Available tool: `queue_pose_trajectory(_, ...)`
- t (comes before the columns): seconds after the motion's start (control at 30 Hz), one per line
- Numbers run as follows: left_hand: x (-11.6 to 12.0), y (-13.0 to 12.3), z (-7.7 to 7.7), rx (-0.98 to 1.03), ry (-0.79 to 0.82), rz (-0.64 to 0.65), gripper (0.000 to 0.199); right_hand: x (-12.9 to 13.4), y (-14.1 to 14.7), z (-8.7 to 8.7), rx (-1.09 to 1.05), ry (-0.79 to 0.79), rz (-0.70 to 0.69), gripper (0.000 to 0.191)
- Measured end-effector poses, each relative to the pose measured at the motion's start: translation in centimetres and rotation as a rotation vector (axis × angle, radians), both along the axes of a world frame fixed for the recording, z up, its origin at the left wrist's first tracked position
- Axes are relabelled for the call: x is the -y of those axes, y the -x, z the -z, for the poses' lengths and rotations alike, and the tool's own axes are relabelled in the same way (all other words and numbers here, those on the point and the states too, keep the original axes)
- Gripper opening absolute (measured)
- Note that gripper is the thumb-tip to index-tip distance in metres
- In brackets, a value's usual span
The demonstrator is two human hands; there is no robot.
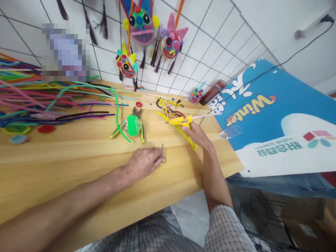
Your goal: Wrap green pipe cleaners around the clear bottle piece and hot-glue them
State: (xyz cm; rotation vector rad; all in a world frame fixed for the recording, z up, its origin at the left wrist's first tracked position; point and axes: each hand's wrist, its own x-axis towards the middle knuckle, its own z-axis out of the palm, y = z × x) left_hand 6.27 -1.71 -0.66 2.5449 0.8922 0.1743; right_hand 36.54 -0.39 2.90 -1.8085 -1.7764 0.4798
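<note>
My left hand [144,161] rests low over the wooden table [105,203], its fingers closed on small scissors [162,154] that point away from me. Farther right, my right hand [194,133] grips a yellow glue gun [181,121], nozzle to the left, with a clear glue stick out of its back. Under and beside the gun lie yellow strips [189,140] and a small tangle of coloured pieces. A clear ball partly wrapped in green [133,125] sits on pliers [142,133], left of the gun. A bright green stem [117,113] curves beside the ball.
Many coloured fuzzy stems [52,99] are heaped at the left. Decorated heads [141,26] hang from the wall grid. A dark red bottle [212,92] stands at the back right, near a blue printed board [262,91]. A black cable [262,74] runs across the board.
</note>
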Motion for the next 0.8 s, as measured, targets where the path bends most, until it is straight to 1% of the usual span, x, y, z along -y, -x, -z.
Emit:
queue_pose_trajectory(0.07, 0.4, 0.3, -0.8, -0.030, -0.017, 0.015, 0.023, 0.4, 0.5, -0.2, 0.075, 0.016, -0.030, 0.036)
queue_pose_trajectory(0.13, 0.9, 1.0, -1.4, -0.050, -0.055, 0.045, 0.020, 0.5, 0.5, -0.2, 0.137, 0.018, -0.010, 0.035)
queue_pose_trajectory(0.2, 1.3, 2.0, -1.5, -0.038, -0.107, 0.073, 0.018, 0.6, 0.3, -0.1, 0.170, 0.036, 0.017, 0.034)
queue_pose_trajectory(0.3, 1.1, 3.6, -0.7, 0.100, -0.170, 0.107, 0.017, 0.5, 0.3, 0.0, 0.163, 0.066, 0.010, 0.036)
queue_pose_trajectory(0.37, 0.6, 4.4, 0.3, 0.220, -0.187, 0.130, 0.024, 0.4, 0.5, 0.1, 0.143, 0.078, -0.016, 0.038)
queue_pose_trajectory(0.43, 0.1, 4.8, 1.3, 0.313, -0.192, 0.139, 0.032, 0.3, 0.8, 0.3, 0.131, 0.081, -0.032, 0.039)
queue_pose_trajectory(0.53, -0.5, 4.9, 2.6, 0.364, -0.228, 0.148, 0.036, 0.1, 1.1, 0.7, 0.126, 0.065, -0.032, 0.040)
queue_pose_trajectory(0.63, -0.6, 4.8, 3.1, 0.360, -0.260, 0.177, 0.038, 0.0, 1.0, 1.0, 0.135, 0.056, -0.019, 0.039)
queue_pose_trajectory(0.8, -0.5, 4.8, 3.0, 0.360, -0.248, 0.188, 0.042, 0.0, 0.8, 1.1, 0.142, 0.078, -0.009, 0.041)
